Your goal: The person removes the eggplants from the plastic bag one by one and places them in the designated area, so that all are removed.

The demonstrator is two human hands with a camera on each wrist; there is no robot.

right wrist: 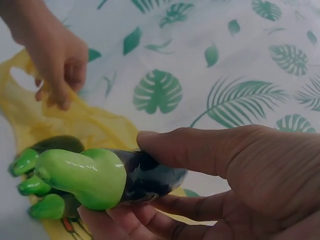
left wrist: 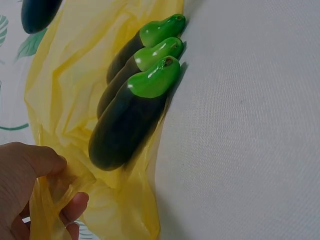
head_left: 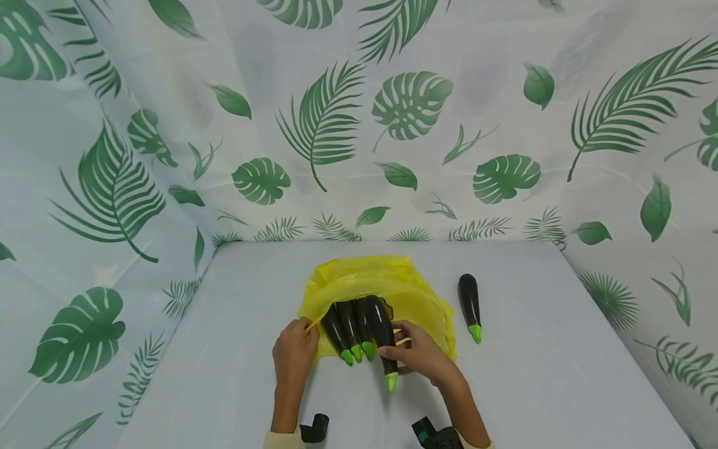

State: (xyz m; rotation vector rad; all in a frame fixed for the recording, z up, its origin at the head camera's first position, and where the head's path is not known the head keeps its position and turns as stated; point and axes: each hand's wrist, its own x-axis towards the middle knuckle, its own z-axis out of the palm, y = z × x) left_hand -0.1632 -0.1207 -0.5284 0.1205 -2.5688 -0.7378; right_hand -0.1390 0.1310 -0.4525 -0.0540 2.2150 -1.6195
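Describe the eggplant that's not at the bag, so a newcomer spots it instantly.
Start at the yellow bag mid-table. Just right of it, a lone eggplant lies on bare tabletop, green cap towards the viewer. Unlike the others, it touches neither bag nor hand.

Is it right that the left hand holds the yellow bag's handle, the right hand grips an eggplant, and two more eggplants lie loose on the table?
Not quite: only one loose eggplant lies on the table, as the head view shows. The rest stands.

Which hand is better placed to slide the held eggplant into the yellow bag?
Right. The right hand already grips that eggplant at the yellow bag mouth, beside three already lying in it. The left hand is occupied pinching the bag's handle.
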